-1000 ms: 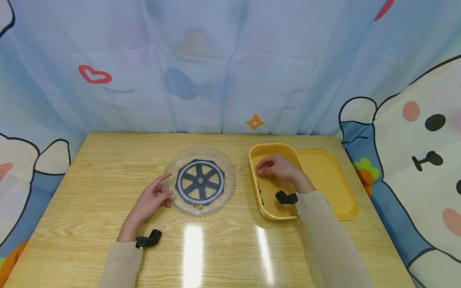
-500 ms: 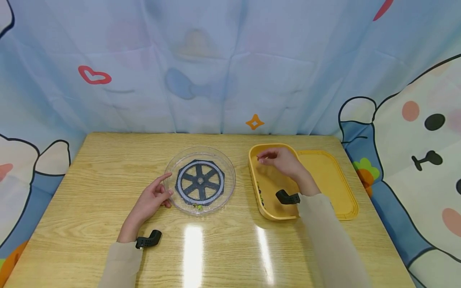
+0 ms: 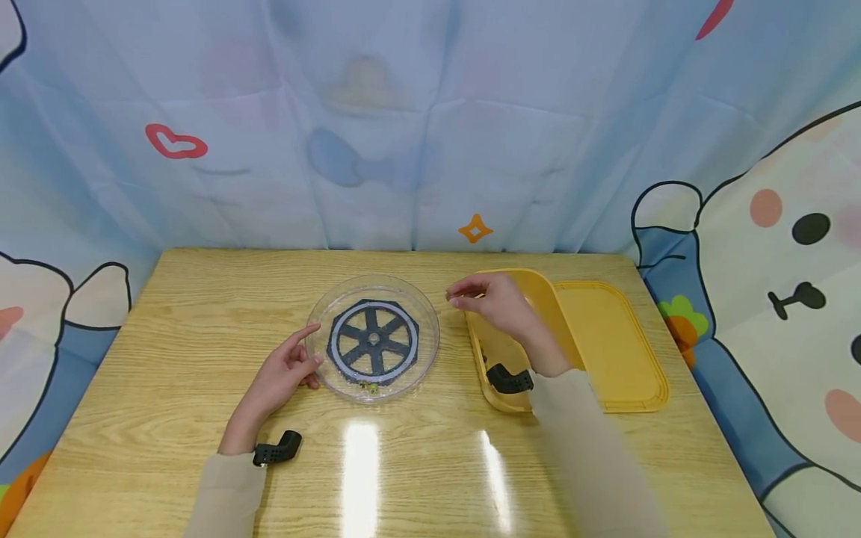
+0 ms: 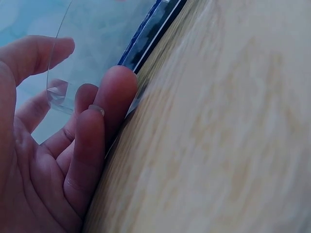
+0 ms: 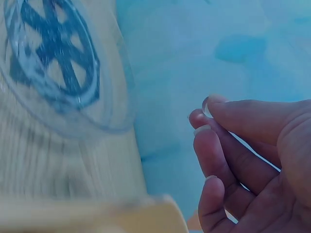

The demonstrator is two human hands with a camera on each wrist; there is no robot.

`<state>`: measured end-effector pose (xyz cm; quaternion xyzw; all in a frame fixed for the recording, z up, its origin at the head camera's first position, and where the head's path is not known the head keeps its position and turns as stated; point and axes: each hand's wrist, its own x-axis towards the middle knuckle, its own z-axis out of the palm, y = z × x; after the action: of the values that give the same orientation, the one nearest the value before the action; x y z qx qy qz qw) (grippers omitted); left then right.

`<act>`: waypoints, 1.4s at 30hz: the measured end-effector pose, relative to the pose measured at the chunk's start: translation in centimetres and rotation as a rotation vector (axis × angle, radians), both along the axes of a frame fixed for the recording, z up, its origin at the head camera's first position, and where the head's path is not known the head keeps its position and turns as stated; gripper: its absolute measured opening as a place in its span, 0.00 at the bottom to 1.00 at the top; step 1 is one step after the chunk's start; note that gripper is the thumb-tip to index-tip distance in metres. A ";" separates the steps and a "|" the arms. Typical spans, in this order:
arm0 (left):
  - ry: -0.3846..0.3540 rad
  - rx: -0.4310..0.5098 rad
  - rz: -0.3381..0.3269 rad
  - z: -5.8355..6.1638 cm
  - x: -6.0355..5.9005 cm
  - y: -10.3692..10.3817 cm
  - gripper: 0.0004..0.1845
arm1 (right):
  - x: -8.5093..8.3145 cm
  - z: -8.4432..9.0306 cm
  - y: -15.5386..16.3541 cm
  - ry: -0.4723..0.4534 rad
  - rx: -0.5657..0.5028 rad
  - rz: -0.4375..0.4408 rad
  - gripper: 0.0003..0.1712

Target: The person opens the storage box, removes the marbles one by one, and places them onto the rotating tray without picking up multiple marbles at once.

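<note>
Wooden table [image 3: 168, 359]: clear dish [image 3: 374, 338], yellow tray [image 3: 612, 336], curtain [image 3: 403, 119] behind.

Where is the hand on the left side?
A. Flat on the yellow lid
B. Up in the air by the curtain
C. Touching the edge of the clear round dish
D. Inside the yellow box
C: the left hand rests on the table with its fingers against the rim of the clear dish.
</note>
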<state>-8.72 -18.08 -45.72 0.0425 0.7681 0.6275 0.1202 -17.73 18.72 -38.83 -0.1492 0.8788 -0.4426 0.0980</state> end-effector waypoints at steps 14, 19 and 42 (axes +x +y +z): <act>0.007 0.007 0.019 -3.3 -0.9 -0.8 0.32 | 2.1 -2.0 -5.9 0.018 -0.048 0.108 0.07; 0.024 0.015 0.021 -3.5 -1.0 -0.8 0.32 | 2.5 -2.5 -6.8 0.031 -0.061 0.124 0.07; 0.050 0.027 0.020 -3.4 -0.9 -0.6 0.32 | 1.4 0.0 -3.6 0.008 -0.030 0.028 0.11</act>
<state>-9.57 -18.71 -49.14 0.0523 0.7626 0.6379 0.0942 -16.33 15.11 -38.80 -0.1649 0.8703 -0.4535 0.0985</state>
